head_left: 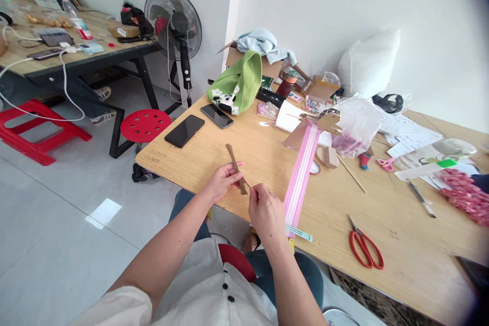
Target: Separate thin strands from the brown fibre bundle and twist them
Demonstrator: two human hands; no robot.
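1. Spreading beneath everything, the worktop (263, 163) is the largest thing.
2. Pink strips (301, 178) lie lengthwise on it, just beyond the right hand (266, 210).
3. That hand's fingertips pinch together on a fine strand; the left hand (225, 182) grips the bundle between thumb and fingers.
4. Red-handled scissors (358, 233) rest farther right, untouched.
5. The slim brown bundle (233, 158) is tilted above the worktop's near edge.
6. Smallest, the strand (247, 184) bridges bundle and right hand: seemingly a binding or separating step, calling for a steady left grip and controlled right-hand tension.
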